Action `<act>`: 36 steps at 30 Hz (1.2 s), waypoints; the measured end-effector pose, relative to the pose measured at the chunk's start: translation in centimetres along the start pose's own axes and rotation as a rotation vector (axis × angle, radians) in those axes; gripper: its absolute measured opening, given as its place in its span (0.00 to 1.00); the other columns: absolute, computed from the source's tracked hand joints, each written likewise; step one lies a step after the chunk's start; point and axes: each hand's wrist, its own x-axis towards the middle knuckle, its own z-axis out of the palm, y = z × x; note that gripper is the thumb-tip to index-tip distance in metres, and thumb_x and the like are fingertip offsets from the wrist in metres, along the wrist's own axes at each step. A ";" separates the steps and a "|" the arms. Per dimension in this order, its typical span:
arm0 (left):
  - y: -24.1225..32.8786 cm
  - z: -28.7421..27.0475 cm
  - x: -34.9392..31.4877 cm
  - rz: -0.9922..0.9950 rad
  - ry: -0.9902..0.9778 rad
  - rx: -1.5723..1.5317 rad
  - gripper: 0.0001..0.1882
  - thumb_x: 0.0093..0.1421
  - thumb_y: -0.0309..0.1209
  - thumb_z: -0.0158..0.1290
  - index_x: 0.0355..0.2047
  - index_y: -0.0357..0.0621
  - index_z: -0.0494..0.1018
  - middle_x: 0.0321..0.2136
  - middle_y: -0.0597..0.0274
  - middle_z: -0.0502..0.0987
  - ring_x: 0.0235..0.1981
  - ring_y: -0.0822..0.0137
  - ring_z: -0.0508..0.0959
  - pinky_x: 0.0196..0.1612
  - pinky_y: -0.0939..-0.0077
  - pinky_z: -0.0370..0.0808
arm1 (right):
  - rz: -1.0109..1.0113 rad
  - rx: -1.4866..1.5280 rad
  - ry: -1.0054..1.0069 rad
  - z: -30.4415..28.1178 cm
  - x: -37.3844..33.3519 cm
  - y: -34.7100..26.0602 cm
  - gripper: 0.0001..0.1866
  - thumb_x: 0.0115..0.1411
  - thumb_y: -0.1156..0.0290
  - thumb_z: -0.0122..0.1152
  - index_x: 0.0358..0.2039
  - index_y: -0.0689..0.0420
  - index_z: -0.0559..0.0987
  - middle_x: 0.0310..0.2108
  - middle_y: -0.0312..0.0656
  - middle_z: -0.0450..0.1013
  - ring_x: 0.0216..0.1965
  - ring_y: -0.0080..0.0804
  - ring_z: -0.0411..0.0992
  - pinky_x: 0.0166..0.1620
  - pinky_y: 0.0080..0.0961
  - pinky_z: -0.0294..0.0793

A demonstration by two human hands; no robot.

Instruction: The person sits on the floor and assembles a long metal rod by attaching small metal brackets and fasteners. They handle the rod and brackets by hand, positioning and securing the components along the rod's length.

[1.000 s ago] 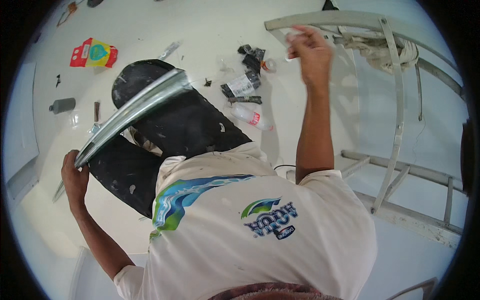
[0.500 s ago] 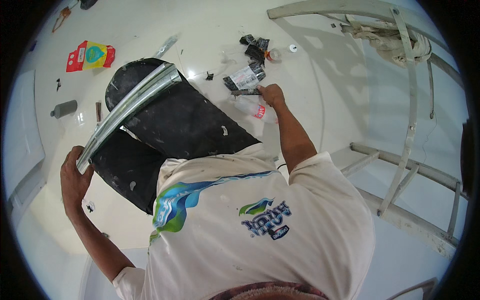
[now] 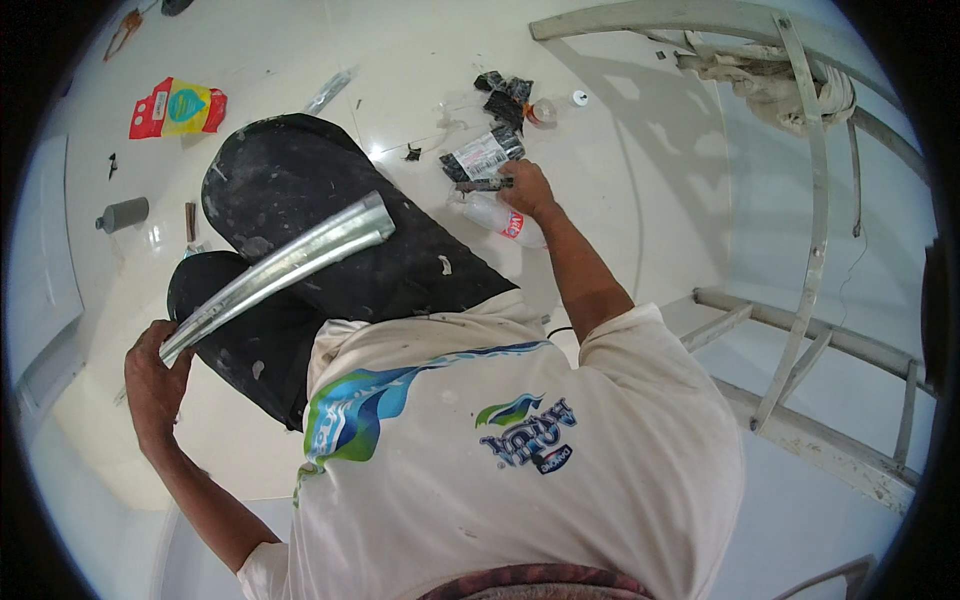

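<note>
From where I stand, the person has a long shiny strip (image 3: 290, 268) lying slantwise across the legs (image 3: 270, 180), its far end free over the thigh. The left hand (image 3: 155, 380) is bent around the near end, with little opening between thumb and fingers, and it has hold of this end. Whether the strip is one piece or some pieces laid together, I cannot tell.

The right hand (image 3: 527, 190) is reached out over the floor (image 3: 425, 50), its fingers closed on one end of a short dark bar (image 3: 480, 185). The bar is between a black packet (image 3: 480, 157) and a clear bottle (image 3: 490, 215); if it touches them or is already lifted, I cannot see well. What kind of tool it may be is also not clear.

I judge that the step in hand is taking up the bar while the strip is kept steady. To my mind, the next move calls for a firm grip and a clean lift, without pushing the bottle, and for a quiet left hand, because the strip could slide on the cloth.
</note>
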 end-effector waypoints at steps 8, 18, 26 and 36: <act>0.5 -0.1 -0.5 -0.084 -0.042 -0.003 0.41 0.61 0.18 0.69 0.75 0.49 0.75 0.54 0.46 0.90 0.58 0.44 0.89 0.66 0.51 0.84 | 0.248 -0.170 0.060 -1.1 3.1 0.8 0.19 0.78 0.54 0.60 0.42 0.56 0.88 0.41 0.52 0.87 0.44 0.58 0.87 0.53 0.55 0.86; -0.1 -0.1 0.4 -0.060 -0.124 0.047 0.48 0.62 0.13 0.64 0.81 0.63 0.69 0.65 0.47 0.84 0.68 0.45 0.83 0.73 0.46 0.80 | 0.236 0.159 -0.044 2.7 3.8 7.6 0.18 0.63 0.57 0.77 0.48 0.54 0.86 0.41 0.48 0.87 0.46 0.54 0.86 0.52 0.49 0.85; -1.2 0.3 0.2 0.010 -0.065 0.061 0.43 0.67 0.15 0.63 0.79 0.63 0.72 0.70 0.54 0.82 0.70 0.49 0.82 0.74 0.44 0.78 | -0.144 -0.306 -0.177 0.4 -1.2 3.1 0.26 0.54 0.67 0.79 0.52 0.55 0.81 0.45 0.53 0.83 0.46 0.61 0.84 0.52 0.55 0.85; -2.8 0.5 0.9 0.004 -0.131 0.021 0.42 0.68 0.15 0.61 0.81 0.56 0.69 0.75 0.52 0.77 0.74 0.50 0.78 0.79 0.46 0.73 | 0.833 0.517 -0.328 -0.8 -15.0 9.8 0.24 0.49 0.64 0.87 0.46 0.55 0.88 0.32 0.38 0.81 0.31 0.31 0.78 0.36 0.33 0.79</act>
